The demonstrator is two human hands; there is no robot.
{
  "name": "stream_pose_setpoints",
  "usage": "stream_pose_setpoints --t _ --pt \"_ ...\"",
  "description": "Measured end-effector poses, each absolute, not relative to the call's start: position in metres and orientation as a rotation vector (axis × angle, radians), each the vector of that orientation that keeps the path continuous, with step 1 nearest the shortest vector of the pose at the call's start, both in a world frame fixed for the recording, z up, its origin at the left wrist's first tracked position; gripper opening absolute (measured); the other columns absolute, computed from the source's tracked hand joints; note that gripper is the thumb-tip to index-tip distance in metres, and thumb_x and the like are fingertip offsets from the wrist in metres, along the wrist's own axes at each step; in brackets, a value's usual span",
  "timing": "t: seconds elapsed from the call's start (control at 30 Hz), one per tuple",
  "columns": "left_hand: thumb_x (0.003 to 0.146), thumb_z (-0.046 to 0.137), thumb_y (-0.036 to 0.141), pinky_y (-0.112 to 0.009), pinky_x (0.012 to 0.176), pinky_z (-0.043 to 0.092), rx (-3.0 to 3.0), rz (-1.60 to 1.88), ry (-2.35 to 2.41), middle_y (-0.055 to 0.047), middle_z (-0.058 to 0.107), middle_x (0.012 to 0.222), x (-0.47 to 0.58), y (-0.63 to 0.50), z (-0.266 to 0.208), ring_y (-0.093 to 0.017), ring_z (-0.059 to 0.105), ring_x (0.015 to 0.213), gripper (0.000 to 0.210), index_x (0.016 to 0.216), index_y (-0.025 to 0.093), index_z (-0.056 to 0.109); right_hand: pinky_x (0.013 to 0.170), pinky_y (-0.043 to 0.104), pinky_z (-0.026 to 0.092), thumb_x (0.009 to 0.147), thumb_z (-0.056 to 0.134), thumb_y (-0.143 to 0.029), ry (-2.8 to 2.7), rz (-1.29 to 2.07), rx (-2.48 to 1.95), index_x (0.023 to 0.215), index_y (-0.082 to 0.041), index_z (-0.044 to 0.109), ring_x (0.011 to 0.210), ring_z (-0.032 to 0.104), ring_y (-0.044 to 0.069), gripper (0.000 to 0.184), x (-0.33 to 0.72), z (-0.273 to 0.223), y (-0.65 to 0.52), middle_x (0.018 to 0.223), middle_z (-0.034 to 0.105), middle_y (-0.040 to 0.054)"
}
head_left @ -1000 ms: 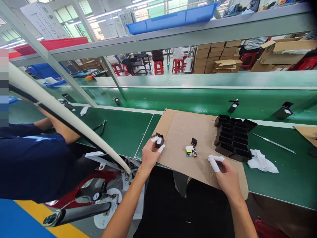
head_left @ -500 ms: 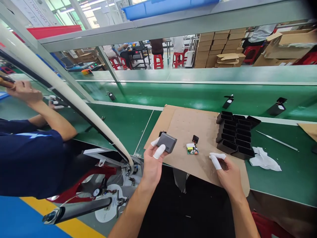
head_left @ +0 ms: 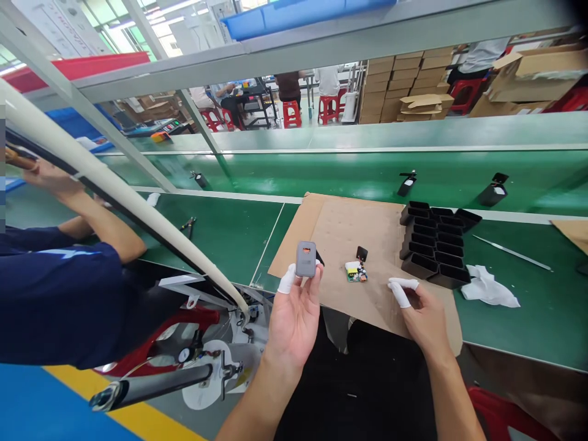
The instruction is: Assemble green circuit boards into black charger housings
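Gripping dark housing (head_left: pixel 305 260), left hand (head_left: pixel 296 315) palm-up; right hand (head_left: pixel 423 312) over cardboard (head_left: pixel 353 220), 2 white-capped fingertips (head_left: pixel 402 297) together.

Red stools (head_left: pixel 328 103) stand near stacked cartons (head_left: pixel 380 82) (a blue tray (head_left: pixel 307 15) tops the shelf (head_left: pixel 294 58)).

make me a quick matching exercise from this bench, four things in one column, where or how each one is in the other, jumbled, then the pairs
1. circuit board
2. gray case
3. white wipe
4. black open cases

A. crumpled on the green tabletop
B. held up in the left hand
C. packed in rows
D. bears a bright yellow part

Pairs: 1-D, 2-B, 3-A, 4-C
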State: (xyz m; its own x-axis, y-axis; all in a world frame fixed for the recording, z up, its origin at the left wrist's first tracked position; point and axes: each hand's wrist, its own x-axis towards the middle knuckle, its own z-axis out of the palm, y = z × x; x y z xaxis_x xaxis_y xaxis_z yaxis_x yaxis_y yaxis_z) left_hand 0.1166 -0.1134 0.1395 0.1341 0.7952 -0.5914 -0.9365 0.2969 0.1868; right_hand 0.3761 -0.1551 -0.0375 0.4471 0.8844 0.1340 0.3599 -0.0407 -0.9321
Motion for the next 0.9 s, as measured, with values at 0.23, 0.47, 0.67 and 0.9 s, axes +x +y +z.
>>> stream_pose_setpoints --t 0.23,0.47,0.67,0.9 --pt "0.101 0.069 0.022 -0.036 0.107 0.065 0.47 1.497 0.849 -0.011 0.075 0.131 0.112 -0.085 0.086 -0.022 0.077 0.119 0.027 0.128 0.019 0.067 0.098 0.051 0.057 0.095 0.072 -0.054 -1.109 0.597 -1.611 0.11 -0.024 0.081 0.104 0.075 0.032 0.035 0.376 -0.037 -0.155 0.113 0.081 0.0093" --pt "0.1 0.064 0.026 -0.047 0.107 0.059 1.99 1.249 1.598 -0.012 0.068 0.118 0.073 -0.006 -0.002 -0.029 0.072 0.115 0.011 0.107 0.021 0.07 0.095 0.046 0.056 0.096 0.071 -0.052 -1.14 0.581 -1.605 0.11 -0.024 0.081 0.1 0.074 0.029 0.033 0.374 -0.029 -0.154 0.11 0.081 0.0083" --pt "0.095 0.067 0.023 -0.05 0.101 0.06 2.003 1.137 1.587 -0.01 0.07 0.111 0.063 0.002 -0.001 -0.031 0.073 0.103 0.002 0.094 0.023 0.068 0.096 0.044 0.056 0.098 0.068 -0.051 -1.104 0.651 -1.59 0.111 -0.023 0.079 0.102 0.073 0.028 0.033 0.373 -0.021 -0.151 0.115 0.08 0.0094" --pt "0.1 0.065 0.028 -0.041 0.101 0.063 1.817 1.402 1.456 -0.016 0.069 0.133 0.099 0.07 0.018 -0.024 0.075 0.117 0.045 0.141 0.022 0.046 0.086 0.046 0.052 0.083 0.076 -0.072 -1.409 0.405 -2.037 0.116 -0.023 0.07 0.103 0.072 0.036 0.059 0.333 0.023 -0.111 0.111 0.075 0.012"
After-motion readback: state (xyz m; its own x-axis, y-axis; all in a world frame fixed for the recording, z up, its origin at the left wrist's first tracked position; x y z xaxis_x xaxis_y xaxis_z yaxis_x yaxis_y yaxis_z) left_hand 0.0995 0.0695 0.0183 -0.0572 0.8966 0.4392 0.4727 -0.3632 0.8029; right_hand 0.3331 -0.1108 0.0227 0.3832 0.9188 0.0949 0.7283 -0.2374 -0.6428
